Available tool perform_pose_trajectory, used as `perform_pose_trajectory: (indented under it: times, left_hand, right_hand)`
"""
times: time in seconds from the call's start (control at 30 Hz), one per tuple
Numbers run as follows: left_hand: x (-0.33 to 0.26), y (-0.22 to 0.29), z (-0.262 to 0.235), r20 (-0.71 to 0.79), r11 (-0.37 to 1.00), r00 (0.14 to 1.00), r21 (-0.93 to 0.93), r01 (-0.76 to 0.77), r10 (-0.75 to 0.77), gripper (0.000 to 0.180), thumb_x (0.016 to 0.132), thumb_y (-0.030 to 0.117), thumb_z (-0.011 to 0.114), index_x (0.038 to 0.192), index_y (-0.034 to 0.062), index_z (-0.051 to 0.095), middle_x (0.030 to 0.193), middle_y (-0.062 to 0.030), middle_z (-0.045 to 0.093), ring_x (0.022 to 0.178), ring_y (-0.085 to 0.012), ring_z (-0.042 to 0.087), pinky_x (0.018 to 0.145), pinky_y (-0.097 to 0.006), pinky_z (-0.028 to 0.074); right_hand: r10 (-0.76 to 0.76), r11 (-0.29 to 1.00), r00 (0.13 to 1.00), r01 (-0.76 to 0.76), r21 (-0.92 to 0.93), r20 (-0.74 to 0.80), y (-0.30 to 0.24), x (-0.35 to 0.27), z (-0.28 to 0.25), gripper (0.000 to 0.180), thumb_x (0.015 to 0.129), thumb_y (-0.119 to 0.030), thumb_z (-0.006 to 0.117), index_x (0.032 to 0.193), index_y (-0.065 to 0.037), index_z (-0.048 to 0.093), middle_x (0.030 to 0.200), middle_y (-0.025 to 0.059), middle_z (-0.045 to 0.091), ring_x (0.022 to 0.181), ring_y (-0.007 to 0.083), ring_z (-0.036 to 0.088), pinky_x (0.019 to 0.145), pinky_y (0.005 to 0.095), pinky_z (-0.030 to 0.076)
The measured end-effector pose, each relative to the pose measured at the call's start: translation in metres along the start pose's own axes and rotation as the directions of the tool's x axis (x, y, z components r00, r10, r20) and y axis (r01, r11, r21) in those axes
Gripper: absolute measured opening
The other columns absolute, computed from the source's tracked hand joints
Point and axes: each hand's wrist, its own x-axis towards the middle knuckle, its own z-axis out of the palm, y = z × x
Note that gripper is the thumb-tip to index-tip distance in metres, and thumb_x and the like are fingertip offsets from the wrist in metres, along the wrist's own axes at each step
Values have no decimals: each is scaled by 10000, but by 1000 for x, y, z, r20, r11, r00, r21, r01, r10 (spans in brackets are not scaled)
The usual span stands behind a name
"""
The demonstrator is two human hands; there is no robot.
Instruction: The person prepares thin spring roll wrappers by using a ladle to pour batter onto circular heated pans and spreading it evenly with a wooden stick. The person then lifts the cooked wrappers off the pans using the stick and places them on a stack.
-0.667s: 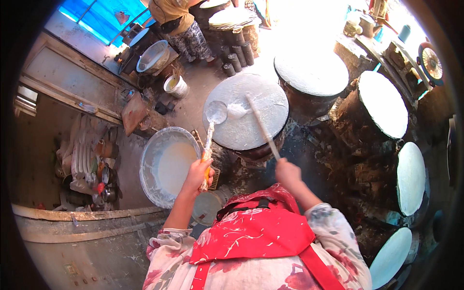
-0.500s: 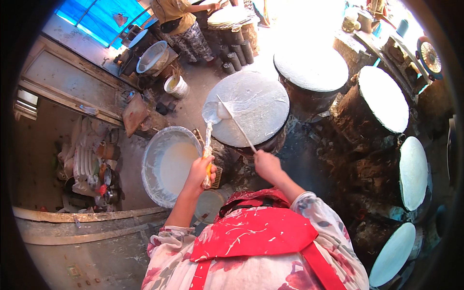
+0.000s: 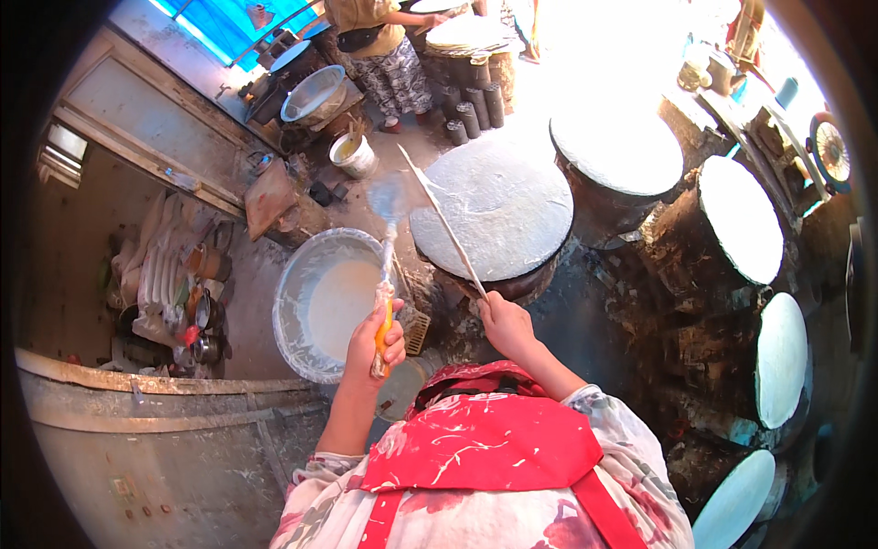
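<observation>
My left hand is wrapped round the orange handle of a ladle smeared with white batter. Its bowl, blurred by motion, is off the griddle's left edge. A long, thin pale stick is gripped near its lower end by my right hand; it slants up and left across the griddle's left side, its far tip past the rim. White batter coats the round griddle in front of me. To its left stands a large tub holding white liquid batter.
More round griddles with white tops curve along my right. Ahead left are a white bucket and a metal basin. A person stands beyond, beside stacked flat rounds and black cylinders. A wall edge borders the lower left.
The ladle has left the griddle's surface and swung out past its left edge. The stick's tip has shifted left beyond the rim. My view has turned slightly.
</observation>
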Motion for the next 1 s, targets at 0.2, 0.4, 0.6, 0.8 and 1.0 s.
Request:
perform_pose_trajectory:
  times: [0.2,0.4,0.6,0.8,1.0]
  left_hand:
    - [19,26,-1,28,935,996,-345,86,-82,304,981,275,425,1118,9,479,599,18,401,419,-67,400,369,-231,335]
    - [-12,30,2,118,928,989,-372,-34,84,318,981,238,427,1153,-26,471,607,19,395,398,-58,387,366,-212,350]
    - [-46,29,-55,-102,907,989,-397,-138,106,292,972,213,426,1115,-30,504,578,21,415,395,-63,426,362,-216,357]
    - [-73,19,-124,-261,849,953,-460,-260,151,300,967,271,454,1060,-6,523,586,37,435,410,-57,435,379,-217,360]
    - [-82,8,-161,-332,743,925,-569,-352,185,355,968,333,471,1030,-11,533,604,37,471,437,-64,469,407,-213,385]
  right_hand:
    - [-173,954,985,162,-251,-23,-20,22,-45,238,935,-251,457,849,-34,503,720,217,615,636,411,604,607,506,476]
    - [312,867,939,-344,-360,-147,93,67,-97,316,937,-240,385,946,-7,598,895,233,649,881,405,623,780,500,484]
    - [23,875,946,138,-464,324,20,19,-56,264,908,-247,455,845,-20,574,748,224,635,741,389,632,670,483,489]
    - [150,799,988,-99,-593,37,44,41,-72,210,826,-142,476,857,-5,632,809,212,663,759,358,665,664,461,524]
    - [138,902,989,-104,-419,50,31,18,-57,337,926,-308,416,924,-31,610,880,204,662,831,387,639,736,491,495]
